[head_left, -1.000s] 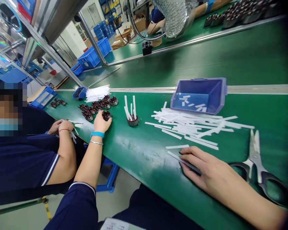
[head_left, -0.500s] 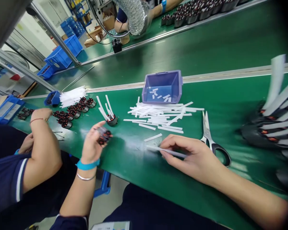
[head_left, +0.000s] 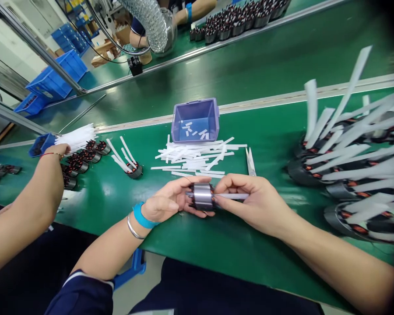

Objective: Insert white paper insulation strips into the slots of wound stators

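My left hand [head_left: 169,199] holds a motor stator [head_left: 202,196], a grey metal ring with dark and copper-coloured windings, on its side above the green bench. My right hand [head_left: 249,201] pinches a white strip [head_left: 233,196] between thumb and fingers. The strip's left end meets the stator's right face; how far it goes in is hidden. Behind my hands lies a heap of white strips [head_left: 197,155]. Scissors [head_left: 250,162] lie just beyond my right hand, their handles covered by it. A stator with several upright strips [head_left: 134,171] stands to the left.
A purple-blue bin [head_left: 195,105] with short white pieces stands behind the heap. Stators bristling with strips [head_left: 304,170] crowd the right. At left, a co-worker's hand [head_left: 62,150] is near bare stators [head_left: 82,164] and stacked strips [head_left: 77,138]. More stators [head_left: 238,24] stand across the bench.
My left hand has brought the stator rightward and turned it on its side. The strip in my right hand now meets it. The co-worker's arm reaches further forward. The view has shifted right.
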